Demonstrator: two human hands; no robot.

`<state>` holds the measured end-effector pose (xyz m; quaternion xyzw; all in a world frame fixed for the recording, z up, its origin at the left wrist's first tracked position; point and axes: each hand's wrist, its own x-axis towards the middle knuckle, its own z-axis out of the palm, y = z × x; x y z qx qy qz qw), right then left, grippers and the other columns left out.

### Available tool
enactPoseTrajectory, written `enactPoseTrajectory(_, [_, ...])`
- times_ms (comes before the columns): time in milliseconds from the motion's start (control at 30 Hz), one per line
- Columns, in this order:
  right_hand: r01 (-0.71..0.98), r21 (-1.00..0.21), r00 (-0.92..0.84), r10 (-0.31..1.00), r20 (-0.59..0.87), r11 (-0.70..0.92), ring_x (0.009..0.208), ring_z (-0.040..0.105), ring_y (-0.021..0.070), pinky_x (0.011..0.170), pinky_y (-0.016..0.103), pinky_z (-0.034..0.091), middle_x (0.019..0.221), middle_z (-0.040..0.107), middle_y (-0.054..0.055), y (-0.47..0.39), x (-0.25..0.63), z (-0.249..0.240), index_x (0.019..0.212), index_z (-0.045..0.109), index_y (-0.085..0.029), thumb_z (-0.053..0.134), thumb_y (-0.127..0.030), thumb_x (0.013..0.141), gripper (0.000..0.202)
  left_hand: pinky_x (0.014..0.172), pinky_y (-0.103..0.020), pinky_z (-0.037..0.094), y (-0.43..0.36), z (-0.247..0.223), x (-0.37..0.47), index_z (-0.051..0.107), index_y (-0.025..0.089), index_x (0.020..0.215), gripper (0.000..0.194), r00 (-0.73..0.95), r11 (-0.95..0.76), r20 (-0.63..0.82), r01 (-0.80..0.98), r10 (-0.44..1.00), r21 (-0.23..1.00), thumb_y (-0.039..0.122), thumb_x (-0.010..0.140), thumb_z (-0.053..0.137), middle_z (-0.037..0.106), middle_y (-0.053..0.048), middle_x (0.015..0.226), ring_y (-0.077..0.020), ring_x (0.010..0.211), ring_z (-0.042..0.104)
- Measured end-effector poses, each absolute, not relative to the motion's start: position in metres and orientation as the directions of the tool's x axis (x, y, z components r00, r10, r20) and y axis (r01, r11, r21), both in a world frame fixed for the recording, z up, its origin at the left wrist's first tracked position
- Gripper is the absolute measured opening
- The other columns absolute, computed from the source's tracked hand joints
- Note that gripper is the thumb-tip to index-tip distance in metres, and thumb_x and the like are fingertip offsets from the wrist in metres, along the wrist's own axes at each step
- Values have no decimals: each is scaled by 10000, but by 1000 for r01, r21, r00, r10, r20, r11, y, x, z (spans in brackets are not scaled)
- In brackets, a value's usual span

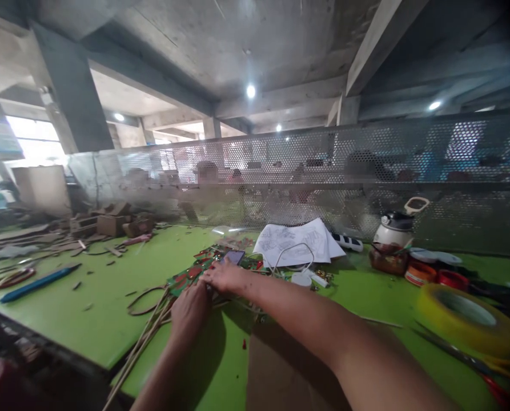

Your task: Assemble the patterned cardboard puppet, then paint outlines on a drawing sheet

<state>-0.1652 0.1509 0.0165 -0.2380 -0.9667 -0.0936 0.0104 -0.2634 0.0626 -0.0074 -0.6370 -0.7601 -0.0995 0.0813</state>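
Observation:
Both of my hands meet over a cluttered heap in the middle of the green table (233, 354). My left hand (190, 302) has its fingers drawn together at the front edge of green-and-red decorated pieces (186, 278). Beside it, my right hand (227, 275) has bent fingers close to the left fingertips. Whatever lies between the fingers is too small or hidden to make out. A phone-like flat object (234, 257) lies just behind my right hand. Thin sticks (141, 342) and a loop of brown cord (145, 301) lie by my left wrist.
A brown board (289, 371) lies under my right forearm. Printed sheets (295, 242) lean against the perforated screen (246, 200). On the right are a jar (387, 260), yellow tape (426, 311) and scissors (456, 351). Leftward lie a blue pen-shaped tool (40, 283) and cardboard scraps (113, 224).

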Motion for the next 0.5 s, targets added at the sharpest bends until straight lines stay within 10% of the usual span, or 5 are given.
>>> enactPoseTrajectory(500, [412,209,-901,430,-48,887,1129,511,266,977,570,378,1203,625,11,155,-169,28,986,656,-259,545,-238,871,162,654,-321,447,62,-4,-267,602,210,917,210,-148,135,206,988,967,79,293,882,412,704,-85,909,-276,864,661])
